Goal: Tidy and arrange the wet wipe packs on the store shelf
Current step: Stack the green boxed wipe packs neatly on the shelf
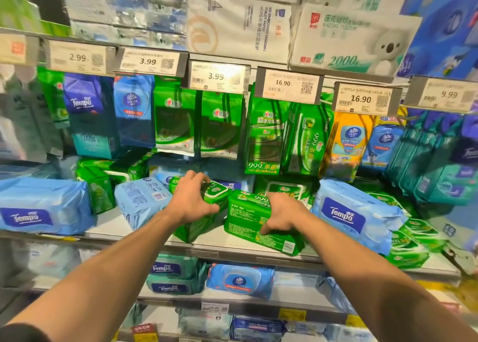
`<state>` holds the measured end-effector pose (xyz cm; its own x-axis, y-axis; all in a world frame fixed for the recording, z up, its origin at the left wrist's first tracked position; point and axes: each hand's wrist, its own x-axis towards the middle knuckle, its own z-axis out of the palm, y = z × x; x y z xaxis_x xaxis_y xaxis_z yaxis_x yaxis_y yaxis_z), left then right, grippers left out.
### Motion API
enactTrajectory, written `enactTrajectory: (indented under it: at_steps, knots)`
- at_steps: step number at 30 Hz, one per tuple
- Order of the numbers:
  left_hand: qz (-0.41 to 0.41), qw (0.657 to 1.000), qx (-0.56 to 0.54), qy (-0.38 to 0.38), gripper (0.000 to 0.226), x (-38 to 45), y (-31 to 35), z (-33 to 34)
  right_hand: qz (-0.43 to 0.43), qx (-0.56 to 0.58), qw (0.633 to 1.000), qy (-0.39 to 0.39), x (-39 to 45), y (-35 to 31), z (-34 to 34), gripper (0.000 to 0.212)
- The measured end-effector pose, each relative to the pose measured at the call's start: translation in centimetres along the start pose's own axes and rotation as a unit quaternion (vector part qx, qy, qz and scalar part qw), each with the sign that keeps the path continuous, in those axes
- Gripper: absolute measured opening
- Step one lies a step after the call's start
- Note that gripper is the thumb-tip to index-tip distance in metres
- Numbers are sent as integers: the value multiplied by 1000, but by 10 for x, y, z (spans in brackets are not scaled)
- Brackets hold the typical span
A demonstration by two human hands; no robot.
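On the middle shelf point(144, 234) two green wet wipe packs lie side by side in front of me. My left hand point(192, 199) grips the left green pack point(216, 193), fingers curled over its lid end. My right hand point(283, 213) holds the right green pack point(245, 220), which lies tilted with its back label toward me, near the shelf's front edge. Light blue Tempo packs lie to both sides: one point(354, 216) at the right, one point(41, 206) at the far left, and another blue pack point(141, 198) just left of my left hand.
Green, blue and yellow packs hang from hooks above, under price tags point(218, 76). Large tissue bundles point(240, 26) fill the top shelf. More green packs point(411, 241) pile at the right end. Lower shelves hold further blue packs point(240, 281).
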<state>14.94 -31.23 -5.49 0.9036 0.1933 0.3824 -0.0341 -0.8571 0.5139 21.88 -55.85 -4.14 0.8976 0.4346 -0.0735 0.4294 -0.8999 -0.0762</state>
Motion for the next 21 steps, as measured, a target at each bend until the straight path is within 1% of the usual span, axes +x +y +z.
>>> enactTrajectory:
  at_steps: [2, 3, 5, 6, 7, 9, 10, 13, 15, 17, 18, 19, 21]
  knots:
    - [1, 1000, 2, 3, 75, 0, 1, -1, -19, -78, 993, 85, -1, -3, 5, 83]
    - [1, 1000, 4, 3, 75, 0, 1, -1, -32, -128, 982, 133, -3, -3, 9, 74]
    - [1, 1000, 6, 5, 76, 0, 3, 0, -51, -205, 957, 199, -6, -1, 18, 68]
    - [2, 1000, 8, 6, 76, 0, 4, 0, -53, -216, 953, 207, -8, 1, 21, 71]
    - [2, 1000, 9, 7, 76, 0, 5, 0, -51, -207, 958, 195, -9, 4, 24, 76]
    - [-1, 1000, 6, 7, 75, 0, 4, 1, -60, -147, 978, 138, -11, 7, 26, 89]
    - [-2, 1000, 2, 8, 75, -1, 4, 1, -74, -124, 983, 112, -11, 9, 25, 93]
    - [0, 1000, -7, 19, 74, -3, 4, 4, -109, -108, 985, 75, -10, 18, 16, 90]
    - [3, 1000, -6, 21, 73, -4, 5, 5, -80, -55, 994, 50, -9, 27, 15, 94]
    - [1, 1000, -9, 18, 74, -5, 5, 6, -26, 38, 999, 5, -7, 33, 18, 115]
    - [0, 1000, -11, 16, 74, -5, 4, 6, -7, 65, 998, -17, -6, 36, 20, 126]
    - [-1, 1000, -13, 14, 75, -5, 3, 6, 2, 77, 996, -34, -3, 38, 20, 132]
    - [-3, 1000, -17, 11, 76, -5, 0, 6, 2, 113, 991, -74, 4, 43, 18, 134]
